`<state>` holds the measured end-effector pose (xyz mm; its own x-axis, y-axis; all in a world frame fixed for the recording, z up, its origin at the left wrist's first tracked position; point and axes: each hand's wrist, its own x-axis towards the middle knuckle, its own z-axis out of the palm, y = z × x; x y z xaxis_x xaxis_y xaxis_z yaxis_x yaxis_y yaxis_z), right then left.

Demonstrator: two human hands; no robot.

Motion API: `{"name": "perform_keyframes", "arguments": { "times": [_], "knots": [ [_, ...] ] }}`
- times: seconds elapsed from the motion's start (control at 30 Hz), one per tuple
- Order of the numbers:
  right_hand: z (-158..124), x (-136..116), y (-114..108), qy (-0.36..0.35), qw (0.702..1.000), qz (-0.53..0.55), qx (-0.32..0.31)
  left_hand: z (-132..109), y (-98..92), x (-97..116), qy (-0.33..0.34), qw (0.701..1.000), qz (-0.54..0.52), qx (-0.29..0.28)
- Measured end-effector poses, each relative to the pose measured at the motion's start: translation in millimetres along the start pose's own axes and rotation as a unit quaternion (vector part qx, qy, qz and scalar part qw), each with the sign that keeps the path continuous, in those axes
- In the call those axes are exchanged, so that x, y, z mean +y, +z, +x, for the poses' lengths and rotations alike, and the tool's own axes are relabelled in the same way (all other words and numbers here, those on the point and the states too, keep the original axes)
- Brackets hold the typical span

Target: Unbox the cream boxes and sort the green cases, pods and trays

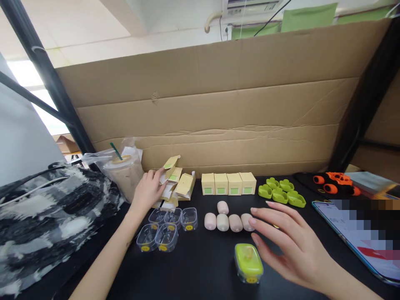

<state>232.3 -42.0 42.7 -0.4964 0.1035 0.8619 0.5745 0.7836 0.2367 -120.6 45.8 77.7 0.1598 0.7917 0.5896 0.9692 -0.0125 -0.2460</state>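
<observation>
Green-lidded case [248, 261] just beside right hand [290, 241]; left hand [149, 189] touching flat cartons [175, 181].

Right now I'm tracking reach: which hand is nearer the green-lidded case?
Right. The right hand hovers just beside the green-lidded case, fingers spread; the left hand is far off, on the folded cartons.
</observation>
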Motion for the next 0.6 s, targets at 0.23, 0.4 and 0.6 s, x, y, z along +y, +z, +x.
{"name": "perform_keyframes", "arguments": {
  "times": [0.23, 0.4, 0.6],
  "knots": [
    [-1.5, 0.2, -0.9, -0.001, 1.0, 0.004, -0.006, -2.0, -1.7, 2.7, -0.043, 0.998, 0.027, 0.023],
    [-1.8, 1.5, -0.8, -0.014, 1.0, 0.011, -0.015, -3.4, -3.1, 6.9, -0.038, 0.999, 0.024, 0.03],
    [-1.1, 1.3, -0.6, -0.016, 0.999, 0.019, -0.023, -4.3, -0.4, 11.5, -0.021, 0.999, 0.005, 0.037]
  ]
}}
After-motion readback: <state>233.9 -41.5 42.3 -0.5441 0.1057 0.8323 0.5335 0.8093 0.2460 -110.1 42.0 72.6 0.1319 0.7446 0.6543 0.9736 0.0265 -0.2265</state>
